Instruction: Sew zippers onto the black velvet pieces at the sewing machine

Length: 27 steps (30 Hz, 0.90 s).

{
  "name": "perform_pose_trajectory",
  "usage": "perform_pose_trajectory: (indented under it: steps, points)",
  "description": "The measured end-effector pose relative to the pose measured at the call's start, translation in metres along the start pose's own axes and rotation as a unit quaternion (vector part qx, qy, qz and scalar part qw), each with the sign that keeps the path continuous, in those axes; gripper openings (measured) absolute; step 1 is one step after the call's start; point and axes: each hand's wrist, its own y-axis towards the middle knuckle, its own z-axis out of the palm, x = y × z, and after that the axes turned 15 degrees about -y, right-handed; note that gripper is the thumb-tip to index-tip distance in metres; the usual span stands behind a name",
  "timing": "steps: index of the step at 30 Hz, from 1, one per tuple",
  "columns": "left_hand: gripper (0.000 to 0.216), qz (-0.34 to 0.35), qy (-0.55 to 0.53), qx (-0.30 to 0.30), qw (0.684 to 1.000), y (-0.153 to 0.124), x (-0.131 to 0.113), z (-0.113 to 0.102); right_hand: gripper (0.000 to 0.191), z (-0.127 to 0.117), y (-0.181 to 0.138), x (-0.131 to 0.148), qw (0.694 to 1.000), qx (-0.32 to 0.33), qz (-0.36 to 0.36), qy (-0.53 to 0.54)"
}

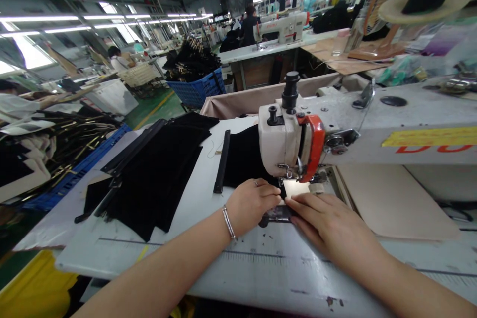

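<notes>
A white sewing machine head point(281, 134) with an orange-red lever guard stands over the work. Beneath its presser foot lie the edges of a black fabric piece point(242, 156) and a beige piece point(296, 188). My left hand point(250, 204), with a silver bangle at the wrist, has its fingers curled and closed on the black fabric's near edge, left of the needle. Stretched out flat, the fingers of my right hand point(331, 221) press on the beige piece just right of it. Both hands' fingertips nearly meet. A black strip with a zipper end point(222, 161) borders the black piece's left side.
Stacked black panels point(156, 174) cover the table's left side. Beige panels point(391, 198) lie under the machine arm. Blue crates point(197, 87) of black pieces with gold zippers stand beyond and at far left. Another sewing machine point(285, 27) and people work behind.
</notes>
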Motion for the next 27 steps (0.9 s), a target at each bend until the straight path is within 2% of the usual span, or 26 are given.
perform_pose_trajectory:
  steps: [7, 13, 22, 27]
  points:
    - [0.02, -0.021, -0.008, -0.003, 1.0, 0.015, 0.018, -0.003, 0.038, 0.009, 0.012, -0.006, 0.999, 0.027, 0.024, -0.032]
    - [0.019, -0.054, 0.006, -0.023, 0.998, 0.02, 0.02, -0.001, 0.041, 0.015, 0.014, -0.005, 0.998, 0.02, 0.051, -0.033]
    - [0.015, -0.06, -0.004, -0.033, 0.998, 0.018, 0.022, 0.001, 0.039, 0.014, 0.014, -0.003, 0.998, -0.008, 0.057, -0.002]
    - [0.022, -0.047, -0.031, -0.051, 0.997, 0.015, 0.02, 0.004, 0.035, 0.001, 0.016, 0.003, 0.998, -0.013, 0.053, -0.013]
